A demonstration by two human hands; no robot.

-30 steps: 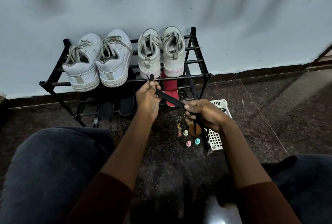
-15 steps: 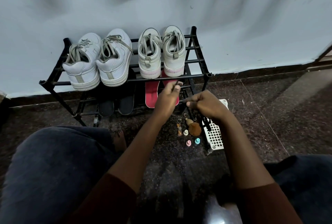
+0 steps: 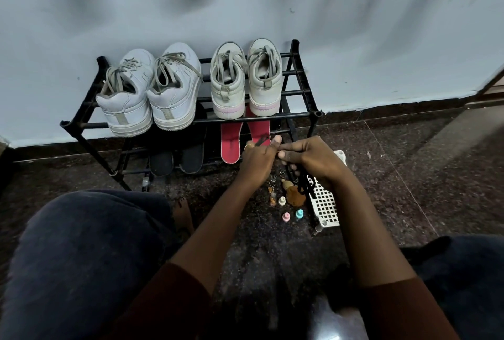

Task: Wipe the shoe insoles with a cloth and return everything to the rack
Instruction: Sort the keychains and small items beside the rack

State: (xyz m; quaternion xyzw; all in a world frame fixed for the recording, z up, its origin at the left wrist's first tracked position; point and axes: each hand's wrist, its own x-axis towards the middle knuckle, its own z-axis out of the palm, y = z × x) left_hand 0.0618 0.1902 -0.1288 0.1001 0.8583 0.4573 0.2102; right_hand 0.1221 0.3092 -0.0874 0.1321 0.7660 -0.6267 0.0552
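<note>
Closer together than before, nearly touching: left hand [image 3: 257, 161] and right hand [image 3: 317, 159], both curled around a black lace [image 3: 302, 189].

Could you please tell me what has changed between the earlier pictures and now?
The left hand moved right and down from the front bar of the rack to meet the right hand, so the black lace, earlier stretched between them, now hangs bunched under the right hand. Both hands still grip it. The shoes, red insoles and white basket stayed put.
</note>
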